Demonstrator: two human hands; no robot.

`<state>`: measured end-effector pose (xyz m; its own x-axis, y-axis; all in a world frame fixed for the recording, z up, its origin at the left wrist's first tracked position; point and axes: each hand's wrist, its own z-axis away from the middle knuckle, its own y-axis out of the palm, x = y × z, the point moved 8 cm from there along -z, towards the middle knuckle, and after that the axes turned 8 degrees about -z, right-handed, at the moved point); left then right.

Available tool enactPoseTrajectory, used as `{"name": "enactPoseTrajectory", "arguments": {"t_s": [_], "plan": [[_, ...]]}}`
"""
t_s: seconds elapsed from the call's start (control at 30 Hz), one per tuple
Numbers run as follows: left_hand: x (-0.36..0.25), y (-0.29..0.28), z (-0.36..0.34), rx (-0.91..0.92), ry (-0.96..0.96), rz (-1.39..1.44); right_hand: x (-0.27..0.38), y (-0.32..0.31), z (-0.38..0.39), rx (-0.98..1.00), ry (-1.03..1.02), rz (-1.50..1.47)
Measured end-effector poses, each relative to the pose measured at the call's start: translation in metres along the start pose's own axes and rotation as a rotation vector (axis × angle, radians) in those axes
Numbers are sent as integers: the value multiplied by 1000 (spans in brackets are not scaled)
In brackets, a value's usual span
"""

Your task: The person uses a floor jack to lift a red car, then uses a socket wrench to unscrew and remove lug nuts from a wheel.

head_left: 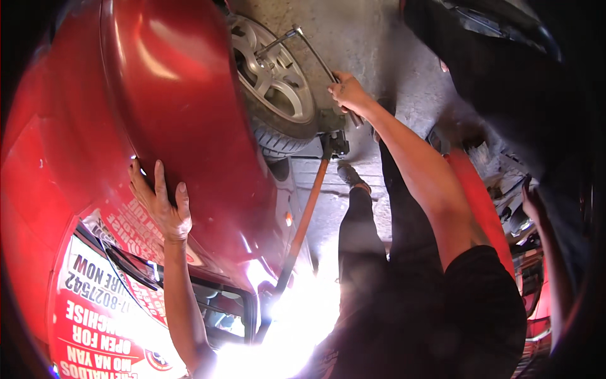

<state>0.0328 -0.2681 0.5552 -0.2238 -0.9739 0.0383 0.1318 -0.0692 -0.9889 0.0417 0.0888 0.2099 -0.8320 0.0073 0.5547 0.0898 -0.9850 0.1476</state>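
My left hand (163, 203) lies on the hood of a red car (183, 114) with its fingers spread, holding nothing. In my right hand (351, 93) is the long handle of a lug wrench (317, 55), with the fingers wrapped round it. From the wrench's far corner, a shaft runs to the middle of the silver alloy wheel (275, 95), where its end sits among the spokes. The wheel has a black tire (278, 142) and stands at the car's side, its upper part hidden by the fender. Which nut the wrench is on cannot be made out.
An orange bar (309, 208) slants from a dark jack-like piece (336, 145) beside the tire toward me. My shoe (351, 175) stands on the concrete floor (372, 38). Another person in dark clothes (505, 95) is at right, near a hand (533, 202). Glare whites out the lower middle.
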Motion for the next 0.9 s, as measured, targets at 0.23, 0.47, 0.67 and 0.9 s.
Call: {"name": "enactPoseTrajectory", "arguments": {"t_s": [0.23,0.47,0.67,0.9], "plan": [[-2,-1,-1,-25,11,-16,64,41,-9,131,219,-119],[-1,0,-1,-14,-8,-23,0,30,1,-26,-118,343],[0,-8,0,-66,4,50,-15,37,-1,-13,-123,323],[-2,6,-4,-46,26,75,-117,-8,-37,-6,-281,565]]}}
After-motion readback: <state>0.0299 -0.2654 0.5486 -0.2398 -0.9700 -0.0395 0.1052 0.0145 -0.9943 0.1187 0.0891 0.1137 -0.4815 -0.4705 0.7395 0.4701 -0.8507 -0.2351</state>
